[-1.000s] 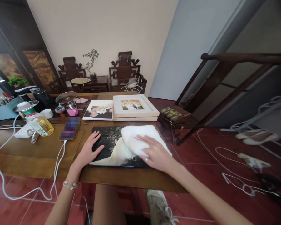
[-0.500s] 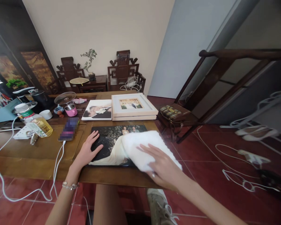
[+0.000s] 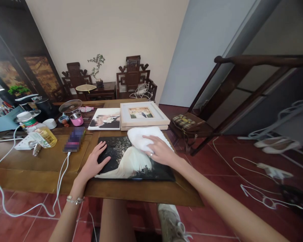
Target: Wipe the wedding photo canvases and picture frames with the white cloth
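Cloth [image 3: 136,137] now covers the upper right of the photo panel [image 3: 132,161]; half a second earlier it lay lower, hanging past the panel's right edge. The lower right corner is thereby exposed, and the pictured figures' heads, visible then, are covered. I judge this a wiping stroke directed away from my body. Panel position: flat on the table [image 3: 141,191], near its front edge, unshifted. Left hand [image 3: 94,161]: flat on the panel's left end, fingers spread, grasping nothing; it likely steadies the panel. Right hand [image 3: 159,148]: palm down on the cloth, fingers extended; I cannot tell whether the thumb pinches it. Clearance: the cloth's far edge is close to the frames [image 3: 160,114]; contact cannot be confirmed.
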A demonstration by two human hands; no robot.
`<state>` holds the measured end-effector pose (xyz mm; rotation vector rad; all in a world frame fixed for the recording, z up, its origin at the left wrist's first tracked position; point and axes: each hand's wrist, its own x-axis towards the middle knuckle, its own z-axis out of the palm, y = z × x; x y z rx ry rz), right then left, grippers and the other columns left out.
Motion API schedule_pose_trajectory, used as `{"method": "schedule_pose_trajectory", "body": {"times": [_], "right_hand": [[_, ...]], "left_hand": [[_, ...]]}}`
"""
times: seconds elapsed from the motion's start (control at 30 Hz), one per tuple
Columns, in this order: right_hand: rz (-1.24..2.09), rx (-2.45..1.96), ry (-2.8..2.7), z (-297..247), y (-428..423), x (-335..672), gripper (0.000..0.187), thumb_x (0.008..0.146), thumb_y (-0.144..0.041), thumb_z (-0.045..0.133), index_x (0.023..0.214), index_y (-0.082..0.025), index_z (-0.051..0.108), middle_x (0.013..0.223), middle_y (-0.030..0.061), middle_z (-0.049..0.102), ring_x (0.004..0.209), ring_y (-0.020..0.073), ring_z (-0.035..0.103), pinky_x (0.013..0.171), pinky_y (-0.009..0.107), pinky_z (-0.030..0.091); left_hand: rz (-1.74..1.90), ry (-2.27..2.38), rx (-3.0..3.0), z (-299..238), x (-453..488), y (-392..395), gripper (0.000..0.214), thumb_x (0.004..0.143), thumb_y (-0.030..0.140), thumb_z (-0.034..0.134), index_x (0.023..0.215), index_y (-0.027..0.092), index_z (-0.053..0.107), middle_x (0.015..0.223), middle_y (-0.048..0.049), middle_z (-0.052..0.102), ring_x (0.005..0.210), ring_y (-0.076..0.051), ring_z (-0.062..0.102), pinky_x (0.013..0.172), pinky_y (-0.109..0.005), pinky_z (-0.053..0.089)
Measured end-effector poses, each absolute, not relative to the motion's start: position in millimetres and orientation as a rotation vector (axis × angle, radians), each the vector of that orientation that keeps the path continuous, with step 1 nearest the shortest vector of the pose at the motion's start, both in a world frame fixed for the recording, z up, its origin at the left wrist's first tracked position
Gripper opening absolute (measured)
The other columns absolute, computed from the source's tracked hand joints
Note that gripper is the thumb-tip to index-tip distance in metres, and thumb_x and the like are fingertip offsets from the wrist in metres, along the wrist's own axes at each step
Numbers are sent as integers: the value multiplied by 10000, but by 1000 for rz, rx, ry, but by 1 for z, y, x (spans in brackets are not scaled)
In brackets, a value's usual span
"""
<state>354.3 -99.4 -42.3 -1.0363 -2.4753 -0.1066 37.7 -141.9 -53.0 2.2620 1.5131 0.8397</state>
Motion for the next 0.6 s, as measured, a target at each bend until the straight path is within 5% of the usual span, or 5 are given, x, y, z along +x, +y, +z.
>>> {"method": "schedule_pose_trajectory", "body": {"times": [0.4, 0.6], "right_hand": [[79, -840, -2649, -49, -214, 312, 188, 754, -323, 610, 717, -195, 743, 1393, 149, 492, 1303, 354, 402, 1087, 550, 275], [87, -865, -2661, -40, -188, 302, 208, 784, -330, 587, 787, -198, 748, 1329, 140, 560, 1236, 336, 477, 1050, 528, 321]], "left_hand": [[896, 1498, 2256, -60, 37, -139, 460, 927, 388, 446, 1325, 161, 487, 1467, -115, 418, 1399, -223, 308, 1156, -452, 247], [902, 1478, 2259, -62, 34, -139, 437, 940, 358, 423, 1326, 162, 481, 1462, -114, 424, 1398, -210, 311, 1155, -445, 252]]}}
